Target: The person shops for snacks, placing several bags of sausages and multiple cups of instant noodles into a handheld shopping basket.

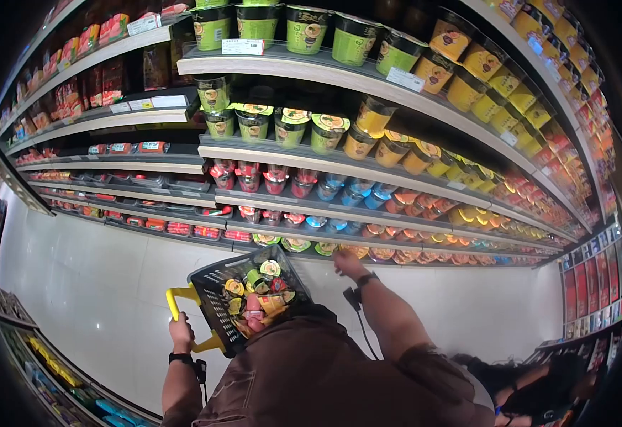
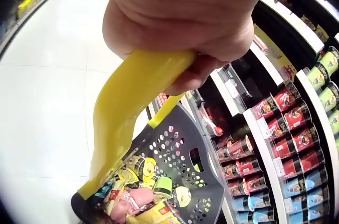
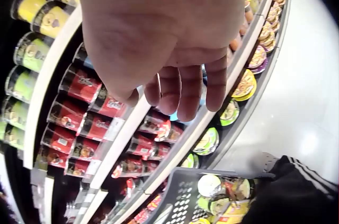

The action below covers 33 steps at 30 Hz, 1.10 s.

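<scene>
My left hand (image 1: pixel 181 333) grips the yellow handle (image 2: pixel 114 113) of a dark grey shopping basket (image 2: pixel 177 142). Inside lie several instant noodle cups, among them a green cup (image 2: pixel 163 186), along with a pink package (image 2: pixel 140 196) and a yellow packet (image 2: pixel 153 215). My right hand (image 1: pixel 350 265) hangs empty to the right of the basket, in front of the lower shelves. In the right wrist view its fingers (image 3: pixel 188 94) point down, loosely bent, with noodle cups on the shelves behind them.
Shelves (image 1: pixel 304 75) of green, red, blue and yellow noodle cups run across the front. Packaged foods (image 1: pixel 112 85) fill the left shelves. White floor tiles (image 1: pixel 76 277) lie below. Another person in dark clothing (image 1: pixel 539 381) is at the lower right, and lower-left shelves (image 1: pixel 48 377) hold more goods.
</scene>
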Tool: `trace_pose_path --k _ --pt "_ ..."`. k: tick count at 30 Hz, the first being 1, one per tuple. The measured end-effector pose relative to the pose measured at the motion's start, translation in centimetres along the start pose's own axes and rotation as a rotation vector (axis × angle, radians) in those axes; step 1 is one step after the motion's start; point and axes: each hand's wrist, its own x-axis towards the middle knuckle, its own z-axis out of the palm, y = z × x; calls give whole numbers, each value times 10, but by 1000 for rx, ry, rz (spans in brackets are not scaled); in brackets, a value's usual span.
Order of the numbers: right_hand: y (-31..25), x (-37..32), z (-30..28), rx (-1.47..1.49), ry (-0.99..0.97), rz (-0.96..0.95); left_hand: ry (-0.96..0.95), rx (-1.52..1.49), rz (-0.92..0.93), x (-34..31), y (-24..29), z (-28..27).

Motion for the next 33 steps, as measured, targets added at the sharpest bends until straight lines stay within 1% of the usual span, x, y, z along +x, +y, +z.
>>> trace_pose_path --k 1,2,3,4,6,7,9,10,12,13,14,15,16,17,18,19,22,25,28,30,31,33 --pt "-15 12 0 -19 65 -82 15 5 3 0 -2 0" --pt "-33 20 -4 60 4 -170 24 0 -1 -2 -2 0" --pt "-54 33 -9 -14 -71 -107 22 0 14 -2 -3 0" --pt "-66 42 -8 -18 -80 -110 19 -1 30 -3 -3 1" --pt "-89 61 -2 103 19 -149 41 10 20 -7 0 3" --pt "-100 71 -1 97 10 -155 53 28 11 -7 0 5" --pt "-118 90 0 199 35 -87 81 30 13 -8 -1 7" --pt "-125 100 0 194 24 -86 99 41 15 -8 -1 7" --pt "-136 119 1 377 20 -88 121 37 22 -8 -2 8" --pt "-140 128 0 468 19 -86 165 91 53 -5 -6 8" --pt "-144 137 0 462 11 -81 207 144 84 -4 -8 9" --pt "-148 145 0 515 19 -84 230 175 92 -7 -5 10" --pt "-150 152 -1 569 28 -83 236 174 82 1 -16 7" --pt "-159 152 -3 581 4 -52 275 241 122 13 -30 2" --pt "-164 156 -5 578 -2 -51 314 309 163 15 -29 3" --pt "-168 158 -6 586 -10 -36 315 295 146 14 -31 4" --pt "-169 173 -8 589 -35 -22 319 233 91 -3 -11 13" --pt "-168 190 -9 580 -7 15 356 274 57 -9 -5 18" --pt "-165 200 -8 572 7 -12 385 290 81 -5 -14 18" --pt "-166 199 -5 563 71 -59 374 269 72 -11 -10 20" --pt "-169 200 -5 567 71 -62 364 247 62 -13 -7 21" --pt "-178 191 -6 581 136 -6 375 234 84 -10 -10 20"
